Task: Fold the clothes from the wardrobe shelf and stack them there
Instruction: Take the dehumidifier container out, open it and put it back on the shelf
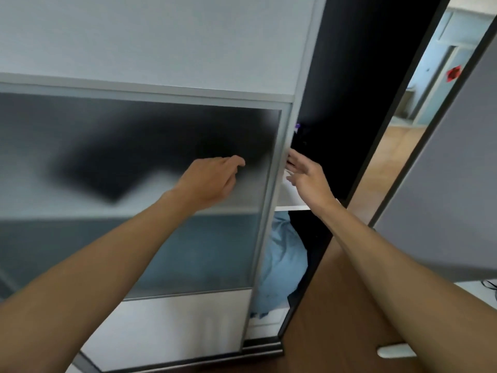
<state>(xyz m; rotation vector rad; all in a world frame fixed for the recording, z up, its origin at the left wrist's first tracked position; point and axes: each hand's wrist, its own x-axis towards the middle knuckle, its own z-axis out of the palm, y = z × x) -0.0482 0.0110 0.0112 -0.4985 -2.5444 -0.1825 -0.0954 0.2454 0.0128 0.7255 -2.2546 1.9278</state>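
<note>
Both forearms reach up from the near edge toward the wardrobe. The left hand [212, 179] lies against the frosted panel of the sliding door [134, 238] with its fingers loosely bent, and it holds nothing. The right hand [306, 176] is flat and spread, with its fingers straight. It sits at the narrow gap to the right of the door frame [278, 179], just above the white shelf [291, 196]. Its fingertips are at the frame's edge, and I cannot tell whether they touch it.

The clothes are mostly behind the door. A dark heap [113, 168] shows only as a blur through the frosted panel, lying on the shelf to the left of the gap. More dark cloth [306, 141] sits in the opening just beyond the right hand. Under the shelf a pale blue garment [285, 265] hangs or slumps in the gap, creased and loose. The wooden floor [336, 305] lies to the near right.

The gap looks too narrow for lifting anything out, so the door probably has to slide left first. The clothes should be light, limp and quick to snag or trail, with no stiffness to lift them by. It seems best to gather the dark heap from beneath with both hands. Pulling one corner would likely drag its neighbours off the shelf. For folding, a garment is best taken up at the shoulders or the waistband.
</note>
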